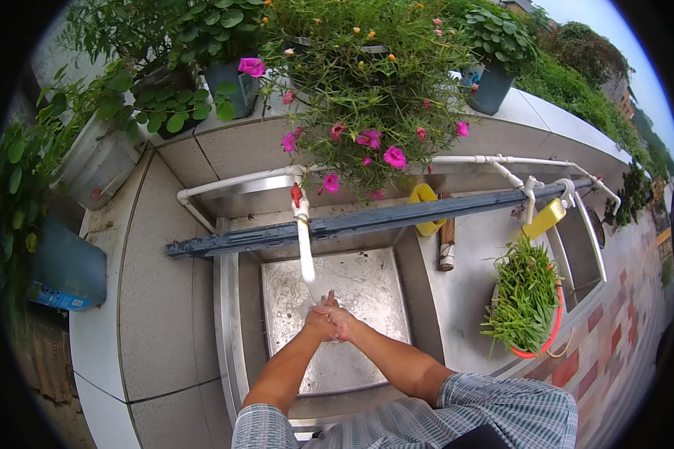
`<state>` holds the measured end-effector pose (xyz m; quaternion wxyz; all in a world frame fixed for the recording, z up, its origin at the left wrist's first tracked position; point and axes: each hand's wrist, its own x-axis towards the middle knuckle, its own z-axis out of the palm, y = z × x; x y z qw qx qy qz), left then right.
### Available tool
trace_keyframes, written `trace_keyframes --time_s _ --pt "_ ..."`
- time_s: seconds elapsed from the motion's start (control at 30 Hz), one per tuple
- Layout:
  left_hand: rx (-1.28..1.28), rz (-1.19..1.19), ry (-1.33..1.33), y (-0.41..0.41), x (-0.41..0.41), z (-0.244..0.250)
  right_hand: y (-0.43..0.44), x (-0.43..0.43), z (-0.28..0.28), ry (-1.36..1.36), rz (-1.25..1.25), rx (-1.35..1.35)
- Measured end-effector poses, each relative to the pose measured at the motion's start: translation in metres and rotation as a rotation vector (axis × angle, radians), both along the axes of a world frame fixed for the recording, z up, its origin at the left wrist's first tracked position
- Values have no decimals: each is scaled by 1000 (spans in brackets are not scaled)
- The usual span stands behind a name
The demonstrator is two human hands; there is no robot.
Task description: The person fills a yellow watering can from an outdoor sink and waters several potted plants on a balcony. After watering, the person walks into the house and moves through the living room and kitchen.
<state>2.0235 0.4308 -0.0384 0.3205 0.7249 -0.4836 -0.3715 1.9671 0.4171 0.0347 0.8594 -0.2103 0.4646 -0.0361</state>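
My left hand [321, 324] and my right hand [340, 321] are pressed together, palm against palm, over the stainless steel sink basin [365, 365]. Water runs onto them from the white plastic tap [304, 247] just above, whose red handle [296, 195] sits at its top. Both hands look wet. The fingers overlap, so parts of each hand are hidden; no object shows between them.
A dark metal bar [348, 223] crosses above the basin. To the right are a yellow plastic holder [427, 209], a wooden-handled tool [446, 238], a yellow container [545, 218] and a red-rimmed basket [556, 331] of leafy greens [522, 300]. Potted flowers [382, 101] overhang the wall.
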Motion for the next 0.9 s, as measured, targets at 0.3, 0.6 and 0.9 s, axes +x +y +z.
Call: trace_keyframes --time_s 0.3,0.6,0.9 --pt "-83 419 625 22 -18 84 -102 -42 -25 488 156 -638" --pt "19 1077 1439 16 -2 58 -248 -117 71 1229 335 -1676" --pt "-109 1052 1478 16 -6 113 -321 -149 39 1092 268 -1877"
